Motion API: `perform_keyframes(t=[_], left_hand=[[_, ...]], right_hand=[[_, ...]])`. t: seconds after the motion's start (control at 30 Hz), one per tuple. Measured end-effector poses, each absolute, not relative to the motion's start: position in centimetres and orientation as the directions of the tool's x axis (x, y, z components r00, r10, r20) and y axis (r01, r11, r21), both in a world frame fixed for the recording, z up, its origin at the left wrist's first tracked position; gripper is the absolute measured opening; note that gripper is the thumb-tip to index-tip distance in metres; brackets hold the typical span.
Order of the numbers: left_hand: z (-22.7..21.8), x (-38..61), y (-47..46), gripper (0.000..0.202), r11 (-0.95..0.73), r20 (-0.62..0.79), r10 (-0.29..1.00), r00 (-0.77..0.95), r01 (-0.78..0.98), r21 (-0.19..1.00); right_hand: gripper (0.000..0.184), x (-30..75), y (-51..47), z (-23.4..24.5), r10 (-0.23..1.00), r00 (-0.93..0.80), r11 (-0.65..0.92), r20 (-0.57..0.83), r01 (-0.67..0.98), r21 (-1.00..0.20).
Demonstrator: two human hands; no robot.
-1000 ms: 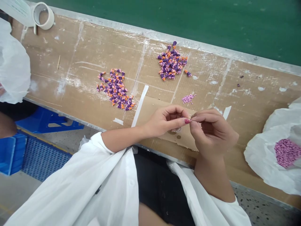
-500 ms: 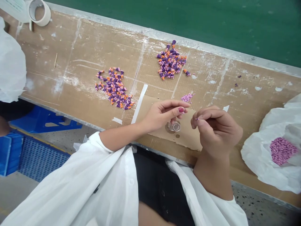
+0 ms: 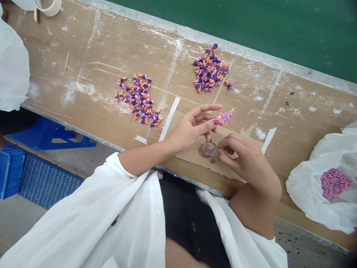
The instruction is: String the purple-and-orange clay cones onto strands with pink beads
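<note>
My left hand is pinched at thumb and index tip around a small orange-and-pink clay figure, mostly covered by the fingers. Below it, a small clear glass jar stands on a sheet of cardboard. Right beside the jar's rim, the fingers of my right hand are pressed together; whatever they hold is too small to make out. Just beyond my left fingertips lies a little heap of tiny pink-purple pieces.
Two piles of purple-and-orange clay figures, a left pile and a far pile, lie on the cardboard-covered table. White paper at right holds more pink pieces. A tape roll sits far left, near a thin stick.
My right hand, earlier raised with a tiny purple bit in its pinch, has moved left and down to the jar. My left hand has turned slightly, exposing the orange-and-pink figure. The view has shifted slightly.
</note>
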State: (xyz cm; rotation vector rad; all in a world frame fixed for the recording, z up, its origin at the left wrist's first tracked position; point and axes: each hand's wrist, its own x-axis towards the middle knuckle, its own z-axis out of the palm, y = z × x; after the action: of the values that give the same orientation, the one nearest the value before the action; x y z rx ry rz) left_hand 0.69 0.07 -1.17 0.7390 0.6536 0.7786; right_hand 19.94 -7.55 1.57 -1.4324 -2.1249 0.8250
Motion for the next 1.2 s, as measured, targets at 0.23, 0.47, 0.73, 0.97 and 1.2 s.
perform_keyframes(t=[0.23, 0.47, 0.73, 0.97, 1.2], left_hand=[[-0.9, 0.8, 0.1, 0.048, 0.490, -0.265, 0.819, 0.509, -0.378, 0.786], [-0.5, 0.8, 0.1, 0.049, 0.623, -0.322, 0.739, 0.592, -0.416, 0.663], [0.2, 0.8, -0.7, 0.046, 0.822, -0.388, 0.536, 0.750, -0.359, 0.441], [0.4, 0.8, -1.1, 0.047, 0.869, -0.388, 0.460, 0.799, -0.315, 0.382], [0.6, 0.8, -0.9, 0.050, 0.873, -0.395, 0.450, 0.801, -0.302, 0.383]], right_hand=[[0.011, 19.7, -7.6, 1.1, 0.916, -0.395, 0.339, 0.075, 0.661, -0.670], [0.016, 19.5, -7.5, 2.0, 0.938, -0.256, 0.344, 0.232, 0.629, -0.697], [0.020, 16.9, -7.8, 0.3, 0.769, 0.158, 0.436, 0.620, 0.580, -0.688], [0.018, 16.6, -7.8, 0.0, 0.746, 0.137, 0.402, 0.652, 0.687, -0.605], [0.023, 16.4, -7.8, 0.4, 0.749, 0.120, 0.427, 0.651, 0.665, -0.613]])
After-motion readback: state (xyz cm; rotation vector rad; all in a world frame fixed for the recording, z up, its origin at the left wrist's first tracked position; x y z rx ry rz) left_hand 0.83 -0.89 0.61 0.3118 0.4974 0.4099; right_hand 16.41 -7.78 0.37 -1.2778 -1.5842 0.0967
